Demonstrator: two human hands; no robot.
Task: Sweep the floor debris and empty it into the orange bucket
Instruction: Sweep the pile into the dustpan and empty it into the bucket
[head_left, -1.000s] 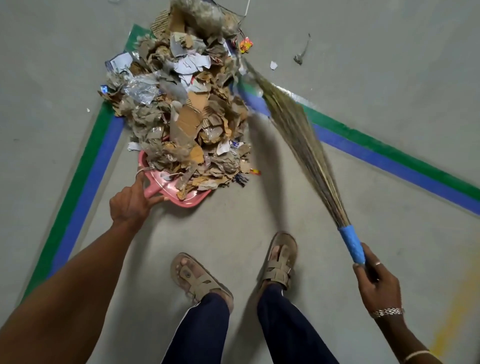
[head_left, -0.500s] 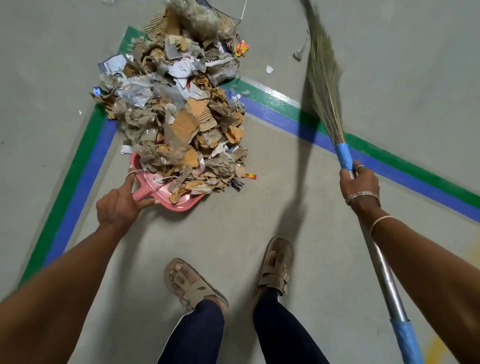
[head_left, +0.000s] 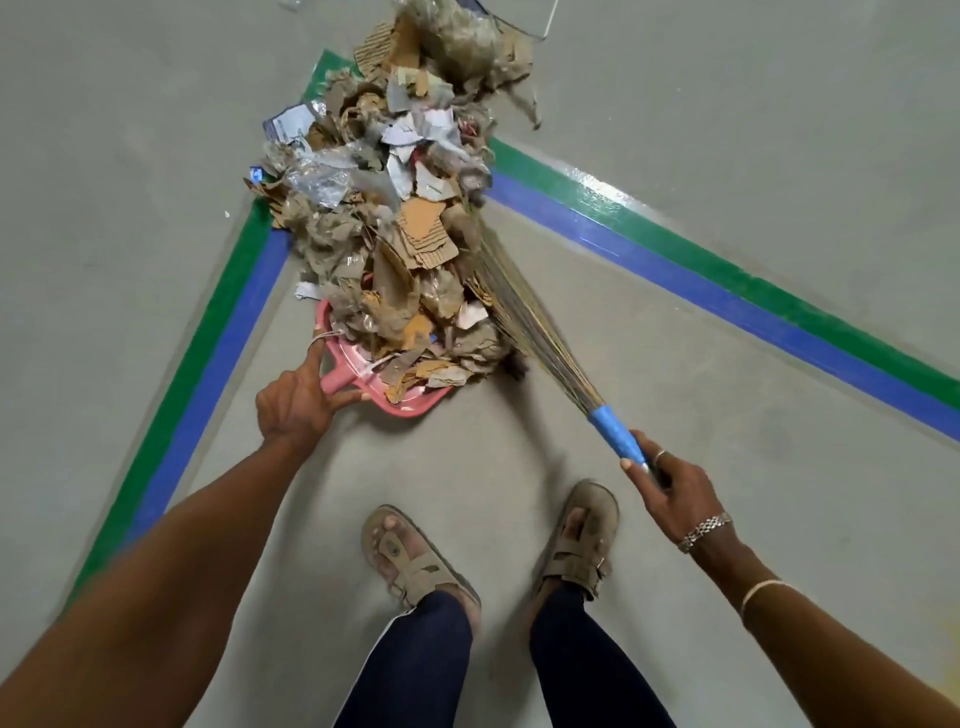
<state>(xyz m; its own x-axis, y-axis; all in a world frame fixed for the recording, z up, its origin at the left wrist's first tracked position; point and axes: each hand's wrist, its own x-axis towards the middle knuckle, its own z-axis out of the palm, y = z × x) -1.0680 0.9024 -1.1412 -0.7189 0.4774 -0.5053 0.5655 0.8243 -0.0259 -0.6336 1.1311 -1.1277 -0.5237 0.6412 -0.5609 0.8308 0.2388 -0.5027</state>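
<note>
The left hand (head_left: 298, 395) is gripping the pink dustpan (head_left: 410, 408) by its handle, fingers curled round it, while the right hand (head_left: 675, 493) is clasping the broom (head_left: 550, 343) just below its blue wrap. The bristles are touching the right edge of the debris pile (head_left: 395, 228), which is lying heaped over the dustpan and the corner of the floor stripes (head_left: 727, 291).

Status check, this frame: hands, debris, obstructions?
Left hand grips dustpan; right hand grips broom. Broom tip against debris, part on dustpan. Bucket not in view.

A warehouse-like hall: grey concrete floor (head_left: 727, 104) marked with green-and-blue lane lines (head_left: 727, 280).
</note>
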